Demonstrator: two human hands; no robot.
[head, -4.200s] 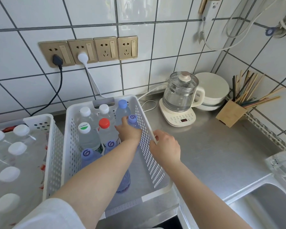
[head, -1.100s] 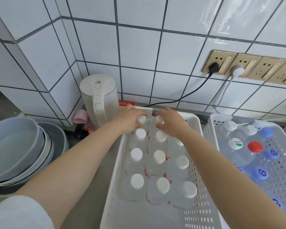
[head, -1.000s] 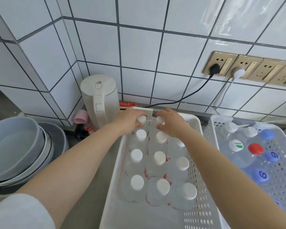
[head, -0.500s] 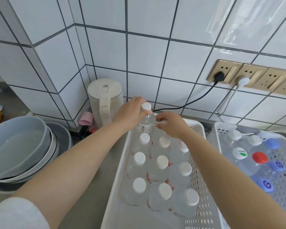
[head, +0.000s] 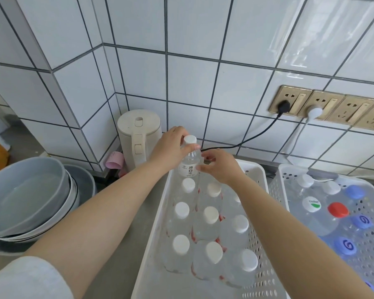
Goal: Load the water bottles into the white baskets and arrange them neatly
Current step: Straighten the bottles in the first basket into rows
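A white perforated basket [head: 151, 244] in the middle holds several clear water bottles with white caps, standing in rows. My left hand [head: 170, 147] grips one clear white-capped bottle [head: 189, 162] by its neck and holds it raised above the basket's far end. My right hand [head: 219, 166] touches that bottle's lower side with curled fingers. A second white basket [head: 274, 186] on the right holds bottles with blue, red and white caps.
A cream electric kettle [head: 137, 137] stands against the tiled wall behind the basket. Stacked grey bowls [head: 28, 199] sit at the left. A pink object [head: 115, 161] lies beside the kettle. Gold wall sockets [head: 324, 105] hold a black and a white plug.
My left hand has lifted the bottle out of the far row, higher than half a second ago. My right hand has moved onto the bottle's side.
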